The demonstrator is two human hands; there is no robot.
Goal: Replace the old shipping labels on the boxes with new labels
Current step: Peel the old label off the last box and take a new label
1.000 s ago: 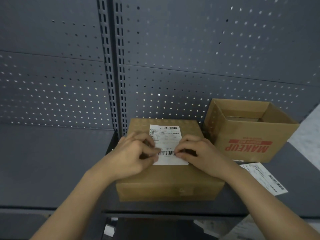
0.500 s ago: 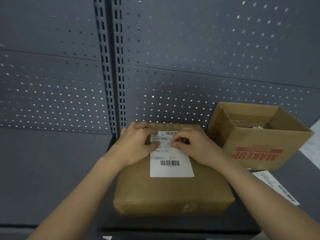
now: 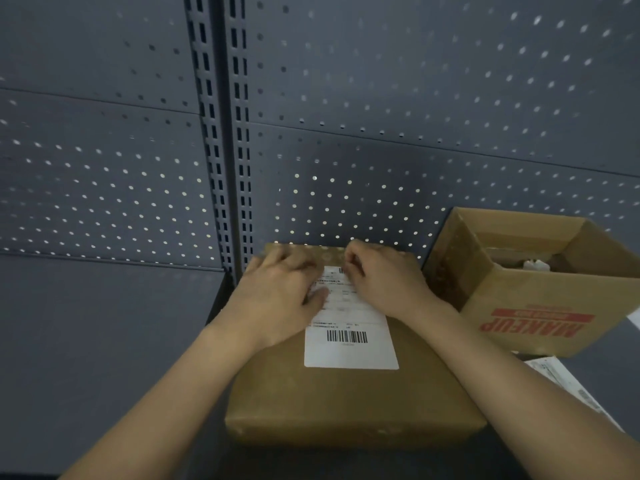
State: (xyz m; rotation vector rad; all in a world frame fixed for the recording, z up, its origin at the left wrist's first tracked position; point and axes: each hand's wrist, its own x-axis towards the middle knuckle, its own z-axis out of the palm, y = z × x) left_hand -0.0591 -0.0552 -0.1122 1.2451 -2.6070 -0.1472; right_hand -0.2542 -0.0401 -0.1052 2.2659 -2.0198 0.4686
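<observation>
Both hands have travelled up the shipping label (image 3: 349,344) since a second ago, from its near barcode to its far end, leaving the lower half of the white sheet uncovered. Behind the scene rises a dark grey pegboard back panel (image 3: 415,98), split by a slotted upright (image 3: 239,133) left of centre. Below it runs the grey shelf (image 3: 104,323) that carries everything. A closed cardboard box (image 3: 346,403) lies flat on the shelf at centre, its far edge close to the panel. Just beside it on the right stands an open carton (image 3: 540,306) with "MAKEUP" printed in red, upside down to the camera; something pale shows inside, too small to identify. The label lies flat on top of the closed box, slightly right of the middle, with one barcode toward its near edge and part of another showing between the hands at its far edge. The person's left hand (image 3: 277,296) lies on the label's far left part, fingers (image 3: 294,265) fairly straight and spread, thumb resting on the paper; motion blur softens it. The right hand (image 3: 384,285) sits at the label's far right corner, fingers (image 3: 353,258) bent, tips down at the paper's far edge; whether they press or pinch it cannot be told. A loose printed sheet (image 3: 568,382) lies on the shelf near the right edge, in front of the open carton and apart from the closed box.
</observation>
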